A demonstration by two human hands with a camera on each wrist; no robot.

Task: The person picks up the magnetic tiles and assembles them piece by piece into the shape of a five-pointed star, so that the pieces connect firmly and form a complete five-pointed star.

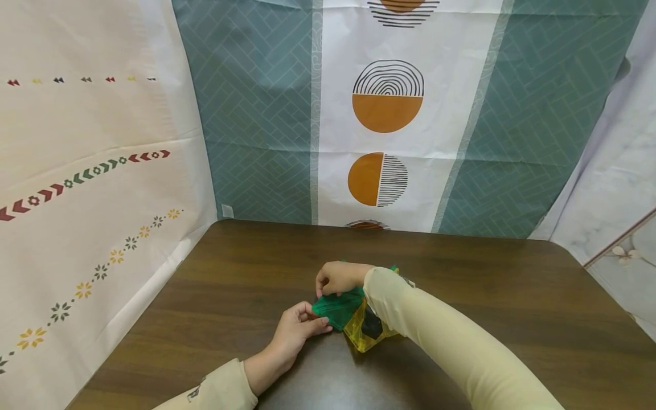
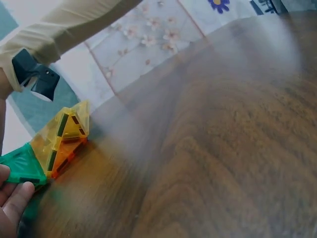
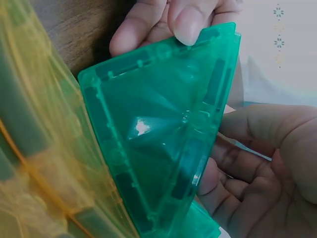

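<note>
Translucent green triangular magnetic tiles (image 1: 338,307) stand joined to a yellow part of the build. My left hand (image 1: 299,327) pinches the green tile's near left corner between thumb and fingers. In the right wrist view, the left thumb (image 3: 188,25) lies on the tile's edge. My right hand (image 1: 340,278) reaches across from the right and pinches the far edge of the green tiles. Yellow tiles (image 2: 54,131) form raised triangular shapes beside the green ones, with an orange tile (image 2: 67,156) low among them. The right forearm hides part of the build in the head view.
The build sits on a brown wooden table (image 1: 230,273). A patterned cloth (image 1: 256,114) hangs behind the table's far edge, and a white cloth (image 1: 102,171) borders the left side. A black wrist camera (image 2: 42,79) is strapped to the right wrist.
</note>
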